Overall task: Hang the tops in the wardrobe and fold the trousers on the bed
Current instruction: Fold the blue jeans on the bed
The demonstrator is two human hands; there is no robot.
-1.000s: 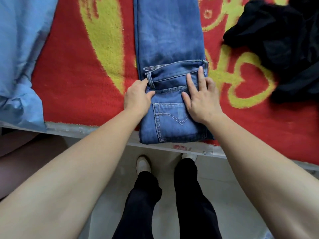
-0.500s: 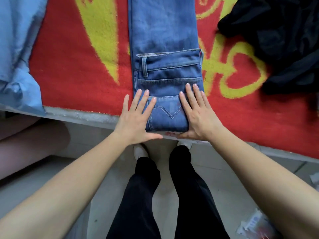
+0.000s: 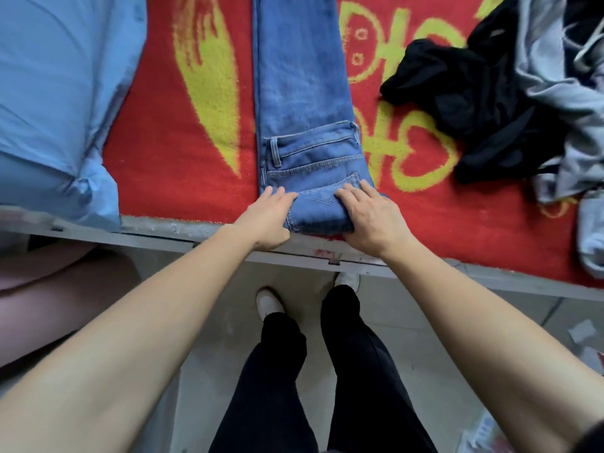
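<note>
Jeans (image 3: pixel 304 103): blue denim, laid lengthwise across the bed (image 3: pixel 163 228), legs running away from the person and out of the top of the view. The waist end is folded over onto the legs, with belt loop and back pocket facing up. The fold sits right at the near edge of the bed.

Left hand (image 3: pixel 266 217): at the near left corner of the fold. Its fingers are bent over the top of the denim and the thumb is at the near edge, so it grips the jeans.

Right hand (image 3: pixel 372 217): at the near right corner, fingers curled over the pocket area. It also grips the fold.

Surface: a red pile blanket (image 3: pixel 183 152) with large yellow figures covers the bed. A grey strip shows along the near edge.

- Light blue garment (image 3: pixel 55 93): on the blanket to the left, well apart from the jeans, one corner hanging over the edge.
- Black garment (image 3: pixel 457 93): crumpled on the right.
- Grey garment (image 3: pixel 562 76): touching the black one, partly over it.

Room: pale tiled floor (image 3: pixel 209 371) below the bed edge. The person's black trousers (image 3: pixel 271 371) and white shoes (image 3: pixel 266 300) stand close to the bed. Paper scraps (image 3: pixel 581 331) lie on the floor at right. A pink shape (image 3: pixel 49 289) is at lower left; cannot tell what it is.
</note>
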